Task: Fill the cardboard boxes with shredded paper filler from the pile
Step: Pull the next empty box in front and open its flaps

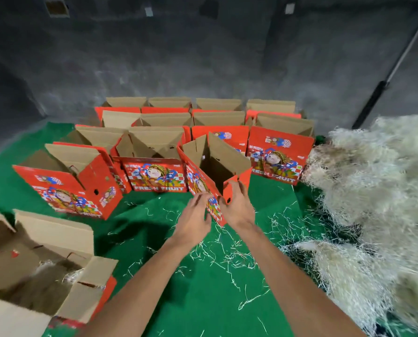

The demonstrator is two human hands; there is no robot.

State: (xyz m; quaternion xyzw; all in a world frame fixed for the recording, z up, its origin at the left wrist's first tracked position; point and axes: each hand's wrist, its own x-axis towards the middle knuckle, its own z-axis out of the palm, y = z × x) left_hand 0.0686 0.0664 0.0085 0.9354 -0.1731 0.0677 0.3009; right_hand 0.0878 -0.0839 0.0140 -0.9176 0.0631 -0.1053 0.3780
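An open red printed cardboard box (217, 164) stands turned corner-on in front of me on the green mat. My left hand (196, 218) lies against its printed front face with fingers spread. My right hand (238, 206) grips the box's near side edge, thumb on the rim. The inside of this box looks dark and I see no filler in it. A large pile of pale shredded paper filler (373, 203) covers the right side. At the lower left an open box (42, 271) holds some shredded paper.
Several more open red boxes (154, 176) stand in rows behind, back to a grey concrete wall. Another box (66, 181) sits tilted at the left. Loose paper strands (227, 259) litter the green mat (191, 300). A dark pole (383, 86) leans at the right wall.
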